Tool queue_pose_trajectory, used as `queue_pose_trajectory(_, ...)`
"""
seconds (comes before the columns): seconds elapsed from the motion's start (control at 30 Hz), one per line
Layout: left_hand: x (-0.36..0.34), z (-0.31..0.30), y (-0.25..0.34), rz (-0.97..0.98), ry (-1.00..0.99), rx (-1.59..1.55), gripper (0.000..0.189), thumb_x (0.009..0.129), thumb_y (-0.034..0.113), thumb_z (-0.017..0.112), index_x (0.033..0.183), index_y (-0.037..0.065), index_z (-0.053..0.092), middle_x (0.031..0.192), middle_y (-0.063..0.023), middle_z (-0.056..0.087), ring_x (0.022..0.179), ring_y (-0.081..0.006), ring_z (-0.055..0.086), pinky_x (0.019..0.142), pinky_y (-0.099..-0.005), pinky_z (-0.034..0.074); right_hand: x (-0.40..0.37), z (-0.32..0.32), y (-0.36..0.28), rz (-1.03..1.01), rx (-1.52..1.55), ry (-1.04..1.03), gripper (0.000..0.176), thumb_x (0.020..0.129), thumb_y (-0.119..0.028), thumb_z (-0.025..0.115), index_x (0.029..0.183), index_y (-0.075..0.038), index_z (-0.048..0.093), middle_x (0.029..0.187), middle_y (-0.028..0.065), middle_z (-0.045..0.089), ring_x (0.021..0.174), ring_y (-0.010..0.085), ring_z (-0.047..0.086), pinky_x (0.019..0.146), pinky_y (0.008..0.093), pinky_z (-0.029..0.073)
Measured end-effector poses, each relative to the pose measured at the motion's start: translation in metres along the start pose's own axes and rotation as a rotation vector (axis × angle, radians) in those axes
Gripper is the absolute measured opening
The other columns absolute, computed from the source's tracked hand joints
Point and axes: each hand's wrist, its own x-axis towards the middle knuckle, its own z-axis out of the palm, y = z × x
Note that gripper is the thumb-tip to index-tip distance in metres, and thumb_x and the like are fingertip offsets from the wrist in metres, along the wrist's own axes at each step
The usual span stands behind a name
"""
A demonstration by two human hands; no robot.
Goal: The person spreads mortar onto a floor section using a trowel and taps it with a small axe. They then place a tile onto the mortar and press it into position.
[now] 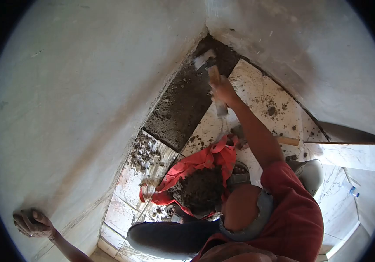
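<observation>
My right hand (pixel 223 91) is closed around the handle of a hammer (pixel 213 74), whose pale head is smeared by motion. The hammer is over a strip of dark, damp mortar (pixel 181 105) that runs along the left wall into the corner. My left hand (pixel 33 223) is at the left wall, its dirty fingers curled; whether anything is inside them is hidden. Between my legs sits a red bag (pixel 187 163), open at the top, with a heap of dark mortar (pixel 200 187) in it.
White floor tiles (pixel 253 94) with crumbs of mortar border the strip. A tool with a wooden handle (pixel 287 140) lies right of the bag, its other end partly hidden by my arm. Walls meet at the top corner. A ledge (pixel 353 156) and a small blue-labelled item (pixel 354 191) are at right.
</observation>
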Motion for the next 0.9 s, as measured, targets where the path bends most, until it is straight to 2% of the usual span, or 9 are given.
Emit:
queue_pose_trajectory(0.23, -0.026, 0.006, -0.021, -0.004, -0.059, -0.015, 0.04, 0.09, 0.042, 0.041, 0.104, 0.007, 0.056, 0.112, -0.0187, 0.057, 0.099, -0.0354, 0.056, 0.08, -0.047, 0.042, 0.006, 0.025, 0.015, -0.471, 0.087, 0.501, 0.032, 0.089, -0.018, 0.048, 0.11, -0.004, 0.029, 0.076, 0.0093, 0.051, 0.06, 0.0166, 0.053, 0.05, 0.0328, 0.046)
queue_pose_trajectory(0.27, -0.023, 0.004, -0.018, -0.01, -0.051, -0.014, 0.04, 0.09, 0.042, 0.041, 0.104, 0.007, 0.056, 0.112, -0.0187, 0.057, 0.099, -0.0354, 0.056, 0.08, -0.047, 0.042, 0.04, 0.016, 0.048, -0.706, -0.431, 0.589, 0.032, 0.088, -0.017, 0.049, 0.11, -0.004, 0.03, 0.072, 0.0104, 0.052, 0.059, 0.0185, 0.054, 0.05, 0.033, 0.046)
queue_pose_trajectory(0.3, -0.017, 0.004, -0.013, 0.014, 0.0, -0.017, 0.04, 0.091, 0.041, 0.041, 0.105, 0.007, 0.056, 0.112, -0.0184, 0.057, 0.098, -0.0354, 0.056, 0.08, -0.0467, 0.042, 0.042, 0.002, 0.038, -0.715, -0.427, 0.601, 0.032, 0.088, -0.017, 0.049, 0.11, -0.004, 0.03, 0.072, 0.0104, 0.052, 0.059, 0.0185, 0.054, 0.05, 0.033, 0.046)
queue_pose_trajectory(0.37, -0.006, 0.003, -0.003, 0.043, 0.058, -0.019, 0.04, 0.091, 0.041, 0.04, 0.105, 0.007, 0.056, 0.112, -0.0181, 0.057, 0.098, -0.0354, 0.056, 0.08, -0.0464, 0.042, 0.034, -0.017, 0.009, 0.143, 0.146, -0.223, 0.031, 0.088, -0.016, 0.048, 0.11, -0.004, 0.031, 0.07, 0.0108, 0.051, 0.059, 0.0197, 0.054, 0.05, 0.0332, 0.046)
queue_pose_trajectory(0.53, -0.019, -0.003, -0.013, -0.047, -0.203, 0.02, 0.036, 0.093, 0.037, 0.04, 0.112, 0.009, 0.05, 0.113, -0.0163, 0.056, 0.1, -0.0338, 0.055, 0.084, -0.0456, 0.041, -0.034, 0.007, -0.002, -0.488, -0.077, 0.337, 0.033, 0.089, -0.019, 0.046, 0.111, -0.002, 0.03, 0.073, 0.0133, 0.051, 0.057, 0.0213, 0.055, 0.05, 0.0357, 0.046)
queue_pose_trajectory(0.63, -0.037, 0.007, -0.027, 0.03, -0.081, 0.03, 0.035, 0.093, 0.036, 0.04, 0.113, 0.009, 0.048, 0.113, -0.016, 0.055, 0.099, -0.0334, 0.055, 0.083, -0.0458, 0.042, 0.001, 0.02, 0.008, -0.387, -0.074, 0.517, 0.035, 0.087, -0.019, 0.048, 0.11, -0.001, 0.029, 0.077, 0.0157, 0.052, 0.063, 0.0231, 0.058, 0.053, 0.0367, 0.046)
queue_pose_trajectory(0.77, -0.012, 0.004, -0.008, 0.044, 0.023, -0.01, 0.034, 0.093, 0.035, 0.04, 0.114, 0.009, 0.048, 0.114, -0.0161, 0.055, 0.098, -0.0331, 0.055, 0.083, -0.0463, 0.042, 0.067, -0.029, 0.026, -0.387, -0.73, -0.139, 0.03, 0.088, -0.019, 0.049, 0.109, -0.003, 0.035, 0.077, 0.0083, 0.051, 0.057, 0.0178, 0.054, 0.048, 0.0322, 0.047)
queue_pose_trajectory(0.8, -0.019, 0.004, -0.015, 0.034, -0.011, -0.008, 0.035, 0.093, 0.036, 0.04, 0.111, 0.008, 0.05, 0.112, -0.0167, 0.056, 0.098, -0.0336, 0.055, 0.083, -0.0462, 0.042, 0.005, -0.016, -0.033, -0.031, 0.017, -0.074, 0.029, 0.087, -0.019, 0.049, 0.109, -0.003, 0.038, 0.077, 0.0077, 0.051, 0.057, 0.0168, 0.054, 0.048, 0.032, 0.049)
queue_pose_trajectory(0.9, -0.01, -0.001, 0.0, -0.003, -0.037, -0.025, 0.039, 0.091, 0.04, 0.04, 0.103, 0.007, 0.056, 0.109, -0.018, 0.057, 0.099, -0.0347, 0.055, 0.083, -0.0462, 0.042, -0.035, -0.006, -0.041, -0.366, -0.073, 0.182, 0.031, 0.088, -0.019, 0.049, 0.112, -0.004, 0.035, 0.078, 0.0075, 0.051, 0.057, 0.0153, 0.053, 0.049, 0.031, 0.048)
